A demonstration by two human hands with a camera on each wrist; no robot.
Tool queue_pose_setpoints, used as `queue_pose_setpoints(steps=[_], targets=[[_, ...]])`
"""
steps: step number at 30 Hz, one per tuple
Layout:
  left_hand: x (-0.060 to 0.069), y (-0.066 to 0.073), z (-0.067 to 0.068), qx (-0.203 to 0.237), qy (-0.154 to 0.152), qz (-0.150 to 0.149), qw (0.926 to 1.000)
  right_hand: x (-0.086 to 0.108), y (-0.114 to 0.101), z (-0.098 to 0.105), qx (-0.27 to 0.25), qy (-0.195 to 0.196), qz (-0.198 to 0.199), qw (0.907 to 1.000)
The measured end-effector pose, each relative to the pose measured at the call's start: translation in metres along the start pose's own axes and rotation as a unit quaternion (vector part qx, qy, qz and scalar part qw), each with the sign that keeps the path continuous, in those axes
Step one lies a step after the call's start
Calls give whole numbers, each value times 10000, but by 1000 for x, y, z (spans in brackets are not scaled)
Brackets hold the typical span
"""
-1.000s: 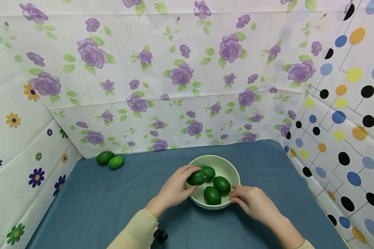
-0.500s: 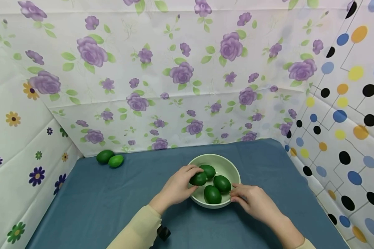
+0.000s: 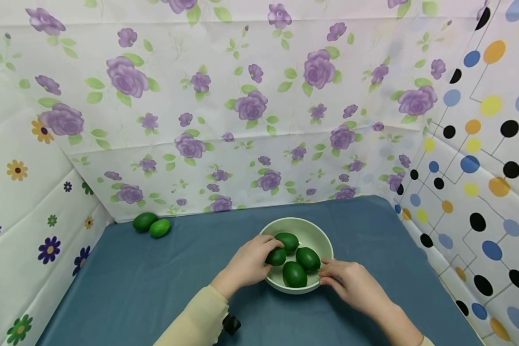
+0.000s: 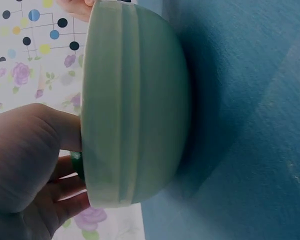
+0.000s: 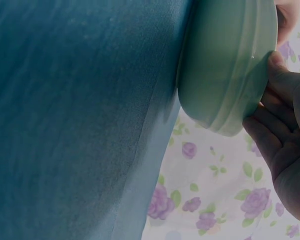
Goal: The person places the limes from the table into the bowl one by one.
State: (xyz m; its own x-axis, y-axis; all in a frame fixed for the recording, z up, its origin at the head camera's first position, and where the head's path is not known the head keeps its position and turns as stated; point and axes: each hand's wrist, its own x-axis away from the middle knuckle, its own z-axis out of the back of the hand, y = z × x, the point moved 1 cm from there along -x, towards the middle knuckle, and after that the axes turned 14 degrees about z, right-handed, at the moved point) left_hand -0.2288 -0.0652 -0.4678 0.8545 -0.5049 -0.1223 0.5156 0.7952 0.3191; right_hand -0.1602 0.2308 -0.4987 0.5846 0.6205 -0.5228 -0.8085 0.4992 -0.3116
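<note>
My left hand [image 3: 247, 263] reaches over the near-left rim of a pale green bowl [image 3: 315, 235]. Its thumb and fingers grip a dark green oval fruit [image 3: 277, 256] inside that rim, partly covering it. Three similar fruits lie in the bowl: one at the back [image 3: 288, 242], one at the right [image 3: 308, 259] and one in front [image 3: 294, 275]. With its fingertips, my right hand [image 3: 355, 284] pinches the bowl's right rim. In the left wrist view, the bowl's wall [image 4: 140, 105] hides most of the gripped fruit [image 4: 77, 164]. The right wrist view has the right thumb and fingers at the rim.
At the table's back left, a dark green fruit [image 3: 144, 222] and a smaller, brighter green one [image 3: 160, 228] lie side by side. A blue cloth [image 3: 155, 288] covers the table. Flowered [image 3: 225, 110] and dotted [image 3: 480, 192] sheets stand behind and to the right.
The left hand has moved slightly right and down, bringing its fruit from over the left rim to within the bowl. My right hand stays at the rim.
</note>
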Motion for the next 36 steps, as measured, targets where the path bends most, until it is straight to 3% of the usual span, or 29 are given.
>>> queue_pose_setpoints(steps=[11, 36], targets=[[-5, 12, 1, -694, -512, 218, 9960, 1, -1, -2, 15, -22, -74, 10000], [-9, 23, -6, -1117, -429, 405, 9920, 0, -2, -1, 83, 64, 13, 9999]])
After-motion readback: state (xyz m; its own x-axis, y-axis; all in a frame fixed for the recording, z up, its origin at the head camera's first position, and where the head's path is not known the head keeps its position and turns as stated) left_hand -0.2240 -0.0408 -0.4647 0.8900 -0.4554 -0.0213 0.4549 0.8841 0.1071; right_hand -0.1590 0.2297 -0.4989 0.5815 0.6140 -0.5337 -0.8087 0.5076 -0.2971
